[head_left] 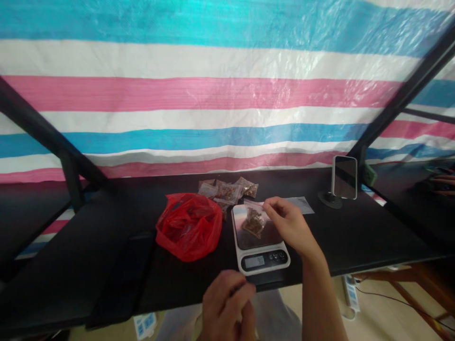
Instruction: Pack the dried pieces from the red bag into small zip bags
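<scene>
My right hand (289,222) pinches the top edge of a small clear zip bag (253,223) with brown bits inside. The bag rests on the plate of a white kitchen scale (262,270), whose display is lit. Low in the view, in front of the scale, my left hand (227,305) has its fingers curled together; whatever they might hold is hidden. Left of the scale lies a crumpled red plastic bag (190,227). Behind it are several filled zip bags (229,192) in a loose pile. A flat clear bag (301,204) lies just beyond my right hand.
A round-based stand holds a white-framed panel (345,177) at the back right of the black table (369,232). Flat on the left side lies a dark slab-like object (124,274). Dark frame bars and a striped plastic sheet (213,94) close off the back.
</scene>
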`<control>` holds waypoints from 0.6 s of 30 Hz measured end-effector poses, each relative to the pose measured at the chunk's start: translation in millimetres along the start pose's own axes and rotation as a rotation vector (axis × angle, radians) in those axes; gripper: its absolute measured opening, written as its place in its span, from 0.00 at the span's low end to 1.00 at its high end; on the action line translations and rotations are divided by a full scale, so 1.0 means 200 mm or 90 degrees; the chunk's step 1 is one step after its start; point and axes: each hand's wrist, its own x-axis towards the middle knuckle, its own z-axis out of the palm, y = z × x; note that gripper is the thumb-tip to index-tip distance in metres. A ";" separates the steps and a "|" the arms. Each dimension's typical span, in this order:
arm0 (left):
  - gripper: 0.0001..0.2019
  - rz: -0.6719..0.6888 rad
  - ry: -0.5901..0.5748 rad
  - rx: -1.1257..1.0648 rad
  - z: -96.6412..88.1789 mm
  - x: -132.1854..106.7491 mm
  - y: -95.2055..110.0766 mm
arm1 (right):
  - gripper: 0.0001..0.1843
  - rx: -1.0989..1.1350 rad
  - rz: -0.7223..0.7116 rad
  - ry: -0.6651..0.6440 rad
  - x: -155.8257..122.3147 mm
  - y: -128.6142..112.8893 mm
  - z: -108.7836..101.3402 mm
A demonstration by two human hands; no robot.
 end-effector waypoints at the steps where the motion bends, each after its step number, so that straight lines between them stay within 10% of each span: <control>1: 0.16 -0.020 0.015 0.015 -0.02 0.05 -0.02 | 0.18 0.030 -0.015 -0.039 -0.01 -0.04 0.01; 4: 0.18 -0.212 0.118 0.026 -0.06 0.24 -0.10 | 0.18 0.111 -0.056 -0.114 -0.03 -0.15 0.06; 9: 0.16 -0.351 -0.063 -0.257 -0.08 0.49 -0.23 | 0.16 0.160 -0.098 -0.053 -0.05 -0.25 0.19; 18: 0.19 -0.332 0.036 -0.172 -0.10 0.37 -0.27 | 0.11 0.067 -0.065 -0.111 -0.07 -0.24 0.32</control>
